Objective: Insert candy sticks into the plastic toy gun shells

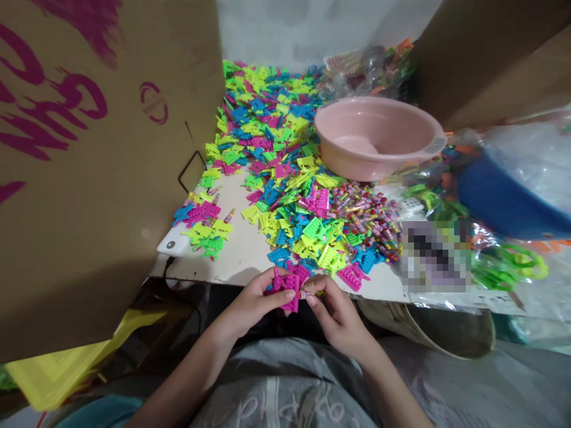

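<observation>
At the front edge of the table, my left hand [263, 297] is closed around a magenta plastic toy piece [292, 292] with a slotted, comb-like part. My right hand [336, 309] pinches a small, thin tube with a colourful printed wrapper [304, 293]. The tube's end is at the right side of the toy piece; whether it is inside a slot I cannot tell. Just beyond my hands lies a heap of similar toy pieces [312, 229] in yellow, green, blue and magenta. Beside it on the right is a pile of wrapped tubes [368, 217].
A pink basin [379, 134] stands behind the tubes. Large cardboard boxes [111, 178] wall in both sides. A small separate pile of pieces [205, 223] lies at left. Blue container [508, 196] and clear plastic bags are on the right. A bucket [450, 330] sits below the table edge.
</observation>
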A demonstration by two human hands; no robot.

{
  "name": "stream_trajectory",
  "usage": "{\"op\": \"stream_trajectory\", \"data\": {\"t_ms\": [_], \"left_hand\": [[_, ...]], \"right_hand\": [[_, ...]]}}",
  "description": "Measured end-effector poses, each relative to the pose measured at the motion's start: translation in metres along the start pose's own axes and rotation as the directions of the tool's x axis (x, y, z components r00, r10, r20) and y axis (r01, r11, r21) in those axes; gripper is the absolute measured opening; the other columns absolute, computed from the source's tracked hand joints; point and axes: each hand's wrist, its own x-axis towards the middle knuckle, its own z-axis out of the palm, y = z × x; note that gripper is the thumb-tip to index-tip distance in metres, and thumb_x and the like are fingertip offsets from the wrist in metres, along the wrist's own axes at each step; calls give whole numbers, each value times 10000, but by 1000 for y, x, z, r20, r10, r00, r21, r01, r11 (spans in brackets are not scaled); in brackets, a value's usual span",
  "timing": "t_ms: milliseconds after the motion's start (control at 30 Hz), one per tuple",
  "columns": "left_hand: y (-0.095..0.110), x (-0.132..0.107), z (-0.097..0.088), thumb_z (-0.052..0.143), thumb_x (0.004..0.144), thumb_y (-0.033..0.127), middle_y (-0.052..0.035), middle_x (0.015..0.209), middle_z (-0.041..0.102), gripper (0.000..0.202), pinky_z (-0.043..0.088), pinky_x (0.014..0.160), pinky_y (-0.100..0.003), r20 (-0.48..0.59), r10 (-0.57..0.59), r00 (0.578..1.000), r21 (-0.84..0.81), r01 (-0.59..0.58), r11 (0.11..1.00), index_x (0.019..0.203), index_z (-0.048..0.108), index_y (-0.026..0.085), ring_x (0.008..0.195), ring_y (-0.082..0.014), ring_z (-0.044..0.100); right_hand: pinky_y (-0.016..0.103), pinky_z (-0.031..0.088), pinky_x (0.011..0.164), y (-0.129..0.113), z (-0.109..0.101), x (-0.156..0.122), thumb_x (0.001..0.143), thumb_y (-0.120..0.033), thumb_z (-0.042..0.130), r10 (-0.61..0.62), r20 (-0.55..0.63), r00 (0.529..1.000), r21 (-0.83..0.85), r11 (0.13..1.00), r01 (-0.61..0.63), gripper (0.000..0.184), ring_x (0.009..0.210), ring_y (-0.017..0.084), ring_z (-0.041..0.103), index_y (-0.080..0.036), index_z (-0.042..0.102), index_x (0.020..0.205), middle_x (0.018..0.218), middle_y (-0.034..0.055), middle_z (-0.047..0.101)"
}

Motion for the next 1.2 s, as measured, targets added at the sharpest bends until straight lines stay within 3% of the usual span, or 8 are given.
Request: {"op": "stream_trajectory", "data": {"t_ms": [200, 400, 667, 733, 800, 900, 1067, 1200], "left_hand": [[9, -5, 0, 742, 758, 469, 14, 673, 617, 339, 452, 623, -252, 99, 79, 992, 153, -93, 984, 849, 578, 187, 609, -132, 558], [-1, -7, 3, 668, 816, 364, 19, 707, 619, 199, 471, 679, -264, 5, 185, 983, 299, -178, 937, 890, 566, 210, 655, -146, 570], [4, 0, -18, 689, 766, 355, -22, 846, 700, 171, 486, 778, -277, -154, 269, 951, 490, -163, 856, 876, 667, 227, 831, -204, 624], [20, 3, -42, 667, 780, 381, -31, 903, 722, 229, 504, 772, -291, -284, 306, 909, 616, -72, 784, 948, 680, 225, 857, -224, 647], [35, 6, -71, 570, 855, 376, -52, 1085, 718, 311, 519, 837, -323, -401, 444, 801, 768, 29, 640, 1104, 662, 215, 980, -244, 650], [46, 16, -114, 389, 951, 293, -91, 1324, 630, 406, 418, 1073, -418, -355, 652, 670, 927, 160, 340, 1274, 595, 159, 1235, -276, 563], [39, 37, -153, 427, 835, 146, -193, 1418, 549, 492, 325, 1097, -639, -343, 659, 670, 934, 318, 162, 1301, 584, 145, 1284, -423, 519], [27, 48, -140, 459, 818, 171, -195, 1434, 525, 458, 165, 1067, -794, -276, 684, 675, 958, 254, 136, 1256, 593, 167, 1344, -486, 419]], "right_hand": [[295, 474, 696, -10, 0, -2, 986, -200, 446, -72, 21, 997, -113, 991, 74, 107, 782, 180, 574, -235, 440, 884, 862, 45, 601], [304, 432, 634, -19, -1, 6, 920, -66, 413, -218, 92, 972, -344, 909, 236, 174, 734, 205, 548, -229, 471, 898, 833, 62, 623], [358, 505, 798, 4, -1, 4, 965, -214, 492, -77, -14, 997, -329, 942, 69, 167, 932, 237, 626, -229, 561, 1116, 1022, 90, 669], [400, 496, 870, 17, -18, -1, 967, -281, 513, -44, -175, 984, -410, 912, -33, 214, 1020, 261, 616, -232, 570, 1168, 1089, 105, 659], [433, 487, 850, 33, -41, -9, 959, -288, 504, -35, -310, 950, -538, 830, -145, 185, 973, 283, 611, -218, 615, 1090, 1028, 116, 655], [460, 477, 811, 53, -74, -22, 947, -275, 488, -17, -358, 934, -666, 705, -243, 199, 905, 301, 601, -194, 658, 1014, 977, 131, 643], [462, 484, 838, 58, -89, -20, 955, -280, 480, -36, -394, 919, -691, 670, -270, 287, 937, 298, 601, -191, 643, 1174, 1042, 133, 632], [457, 483, 859, 52, -77, 5, 967, -233, 475, -21, -279, 960, -722, 664, -195, 340, 983, 295, 597, -213, 609, 1279, 1112, 133, 628]]}}
